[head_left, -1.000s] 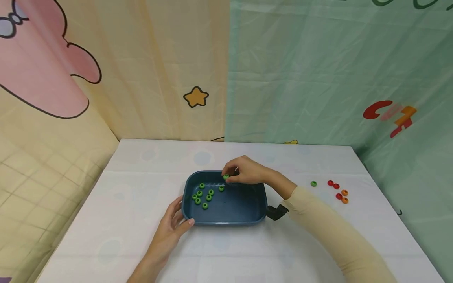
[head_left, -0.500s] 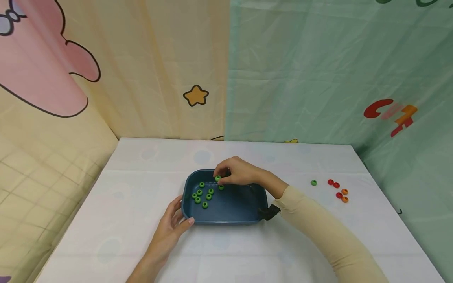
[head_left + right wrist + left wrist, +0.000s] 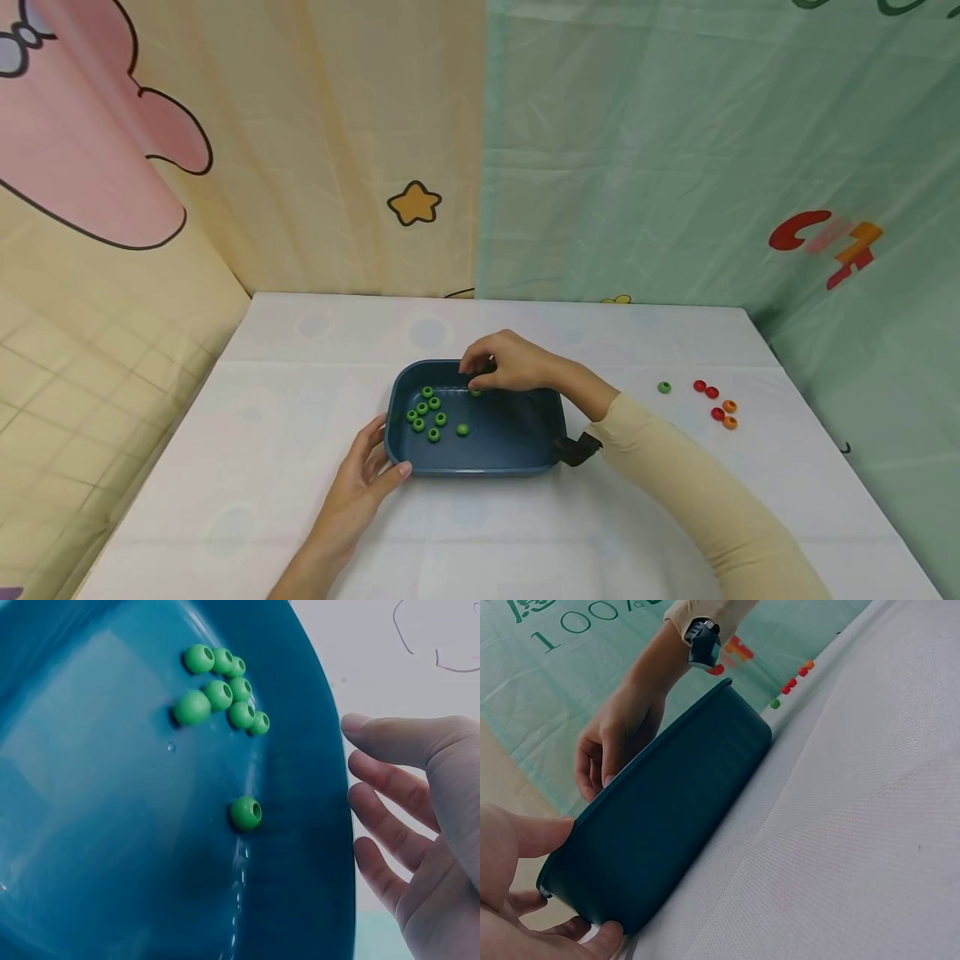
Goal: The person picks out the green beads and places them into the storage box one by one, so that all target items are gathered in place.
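Observation:
A dark blue rectangular tray (image 3: 517, 437) sits on the table, holding several green beads (image 3: 218, 695) bunched toward its left part. One green bead (image 3: 246, 814) lies apart from the bunch, near the far wall and below my right hand. My left hand (image 3: 358, 487) grips the tray's left end, thumb on the rim and fingers around the outside. Over the far rim hovers my right hand (image 3: 517, 362), its fingers loosely bent with nothing between thumb and fingertips. In the right wrist view, those fingertips are right at the rim.
On the table to the right lie a single green bead (image 3: 664, 387), several red beads (image 3: 712, 392) and orange beads (image 3: 730, 406). A white patterned cloth (image 3: 465, 533) covers the table. Printed curtains (image 3: 630, 167) hang behind it. A black camera (image 3: 577, 450) is on my right wrist.
My right hand moved left with a green bead, released it into the tray, then shifted slightly back right. A few beads in the tray have shifted. My left hand has stayed put.

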A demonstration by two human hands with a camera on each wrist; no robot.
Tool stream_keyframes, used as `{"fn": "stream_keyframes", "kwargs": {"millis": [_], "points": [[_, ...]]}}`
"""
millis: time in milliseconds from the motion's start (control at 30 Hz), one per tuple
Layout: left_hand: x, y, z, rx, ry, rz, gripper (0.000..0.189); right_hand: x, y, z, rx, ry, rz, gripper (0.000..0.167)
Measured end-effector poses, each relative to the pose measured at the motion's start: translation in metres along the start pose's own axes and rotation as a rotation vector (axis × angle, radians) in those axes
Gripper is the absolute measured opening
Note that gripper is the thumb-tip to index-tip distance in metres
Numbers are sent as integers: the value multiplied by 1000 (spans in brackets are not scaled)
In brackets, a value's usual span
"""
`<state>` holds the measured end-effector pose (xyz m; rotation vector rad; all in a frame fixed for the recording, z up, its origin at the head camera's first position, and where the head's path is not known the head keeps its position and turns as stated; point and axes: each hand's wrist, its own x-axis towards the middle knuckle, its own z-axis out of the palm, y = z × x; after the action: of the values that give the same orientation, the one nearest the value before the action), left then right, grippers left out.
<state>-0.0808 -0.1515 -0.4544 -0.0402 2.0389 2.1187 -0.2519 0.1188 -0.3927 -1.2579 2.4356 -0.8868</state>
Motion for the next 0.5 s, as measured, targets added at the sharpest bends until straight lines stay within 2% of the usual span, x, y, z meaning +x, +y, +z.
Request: {"fn": "stream_keyframes", "kwargs": {"millis": [500], "points": [[0, 0, 0, 3, -2, -2, 80, -42, 16, -19, -10, 69, 113, 21]]}}
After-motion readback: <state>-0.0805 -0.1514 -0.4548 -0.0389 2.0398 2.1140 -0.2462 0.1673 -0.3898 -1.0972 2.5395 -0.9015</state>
